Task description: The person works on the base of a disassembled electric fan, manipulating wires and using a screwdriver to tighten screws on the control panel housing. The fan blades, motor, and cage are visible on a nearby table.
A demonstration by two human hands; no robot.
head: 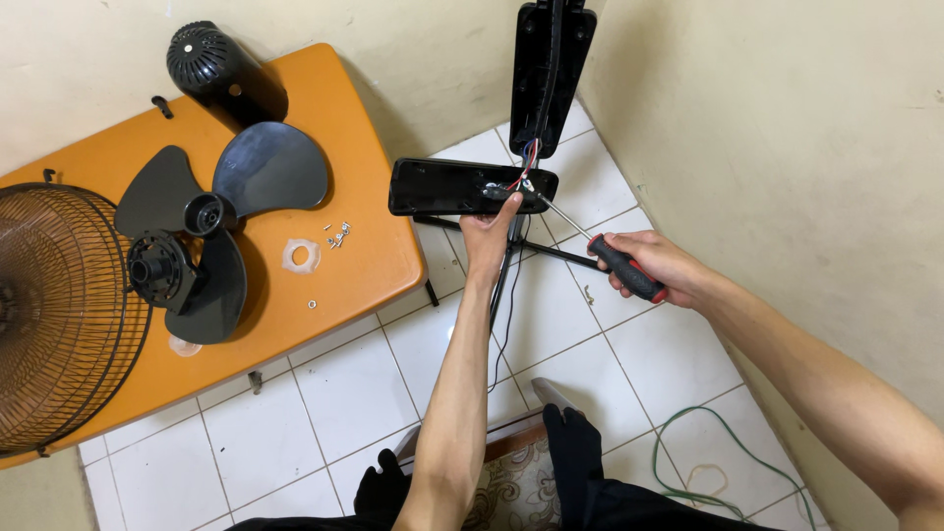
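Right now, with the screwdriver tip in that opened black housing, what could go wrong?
The screwdriver in the right hand works close to the thin coloured wires; a slip might nick them. The left hand steadies the black housing with fingers near the tip, so they could get jabbed. The loose screws lie unguarded on the orange table and could roll off.

No pkgs, labels, signs or screens in view.

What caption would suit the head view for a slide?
Left hand steadies a black housing while right hand drives a red-handled screwdriver beside an orange table holding fan blades.
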